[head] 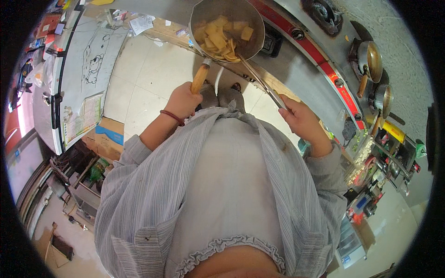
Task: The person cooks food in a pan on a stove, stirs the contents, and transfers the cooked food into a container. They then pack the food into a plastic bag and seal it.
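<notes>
My left hand (182, 100) grips the wooden handle (200, 77) of a metal saucepan (255, 41), held out in front of me at the top of the view. Pale yellow slices of food (217, 38) lie in the pan, some in flat squares and some in thin curved pieces. In my right hand (300, 113) is a long metal utensil (259, 78), possibly tongs or a ladle. Its far end reaches over the pan's near rim beside the slices; what form that end takes is hidden.
A steel stove (309, 48) with a red control strip curves along the right. Two wooden-handled pans (373, 62) sit on it, and a burner (323, 14) lies beyond. On the left stands a white chest freezer (94, 52), with a cardboard box (107, 137) by it.
</notes>
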